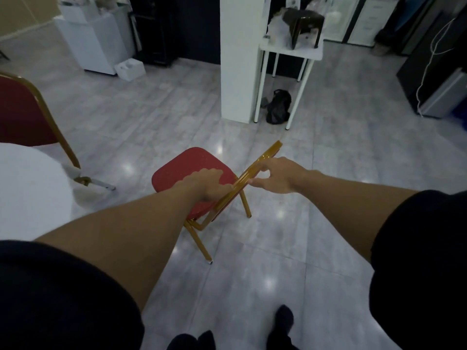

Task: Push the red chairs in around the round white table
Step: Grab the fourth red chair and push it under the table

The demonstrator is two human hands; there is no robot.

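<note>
step: swing chair (192, 170) to face bench (27, 188) | chair well right of bench, apart | left hand (209, 185) clasps backrest frame, right hand (275, 175) pinches its top rail | we keep legs low, push evenly

From my seat at the feed, I see the wearer's two bare forearms, uncovered from above the elbow down to the fingers. The left hand (209, 184) and the right hand (278, 176) carry no rings, watch, gloves or bands that I can make out. Each upper arm ends in a short, loose sleeve of plain black fabric: the left sleeve (63, 294) fills the lower left corner, the right sleeve (424, 261) the right edge. I find no print or logo on either. At the bottom edge, two dark feet (283, 322) show in black socks or shoes; I cannot tell which.
</note>
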